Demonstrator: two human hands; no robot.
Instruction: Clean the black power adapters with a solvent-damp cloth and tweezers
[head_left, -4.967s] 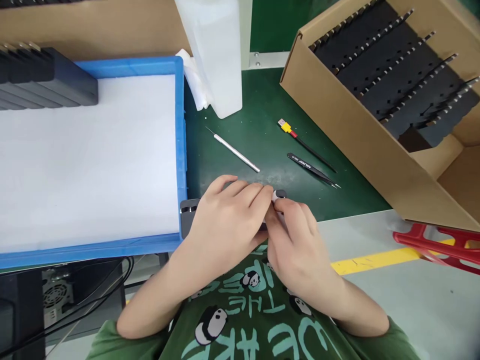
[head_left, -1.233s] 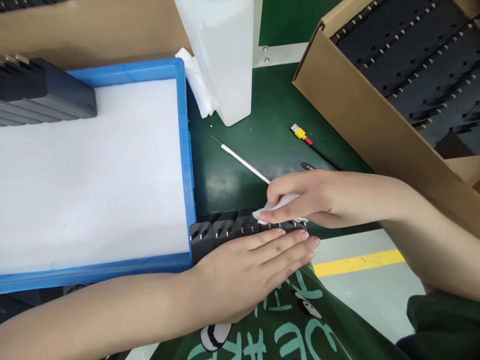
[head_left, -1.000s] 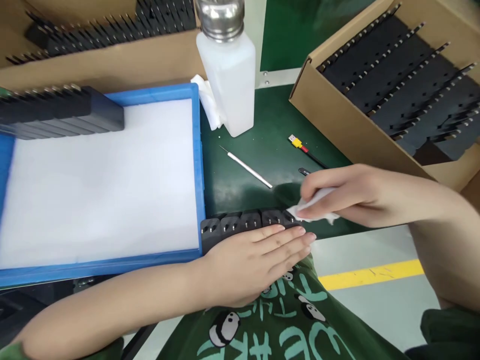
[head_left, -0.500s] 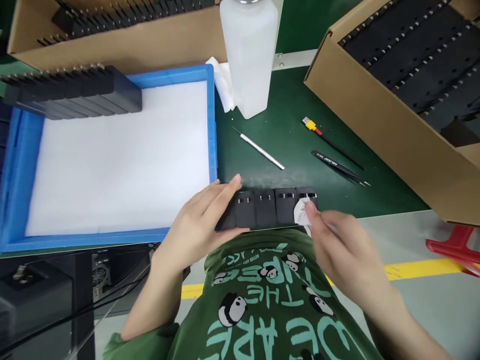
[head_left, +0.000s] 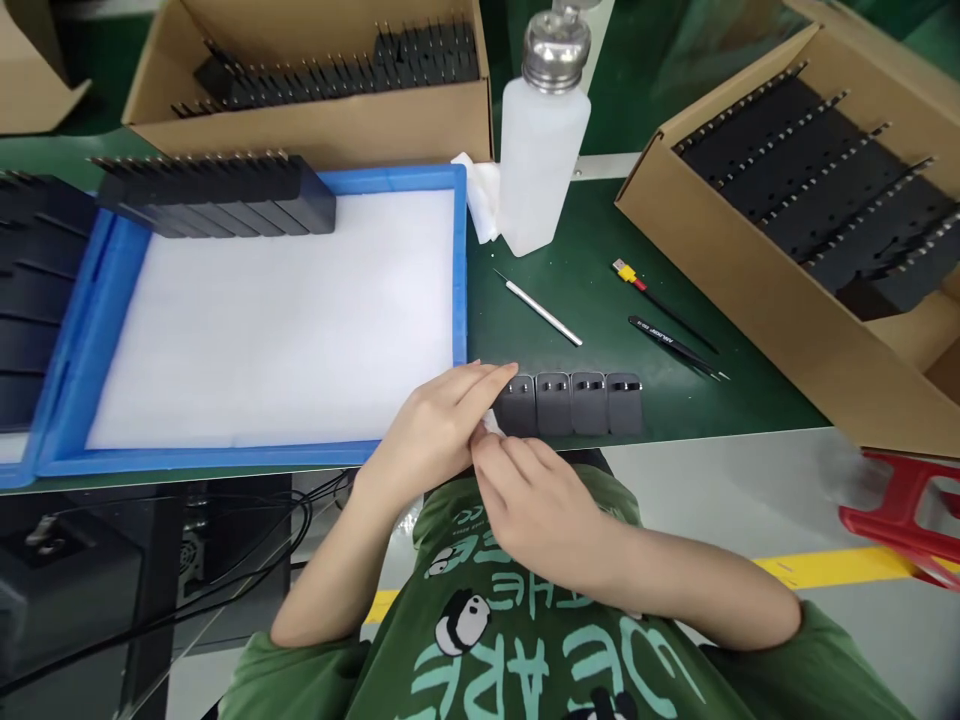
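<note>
A short row of black plug adapters (head_left: pixel 571 402) lies on the green mat near the table's front edge. My left hand (head_left: pixel 435 430) curls over the row's left end, covering the adapter there. My right hand (head_left: pixel 532 500) meets it from below, pinching a small white cloth (head_left: pixel 491 424) against that left end; only a corner of the cloth shows. The three adapters to the right lie untouched.
A blue tray (head_left: pixel 459 280) with a white liner holds a row of black adapters (head_left: pixel 217 195) at its back. A white dispenser bottle (head_left: pixel 541 150), a metal pick (head_left: pixel 541 310), black tweezers (head_left: pixel 671 345) and a yellow-tipped cable (head_left: pixel 630 275) lie behind. Cardboard boxes (head_left: pixel 750 290) of adapters stand at back and right.
My right hand has carried the cloth from the row's right end to its left end. The left hand has closed over the left end. The head camera has tilted up.
</note>
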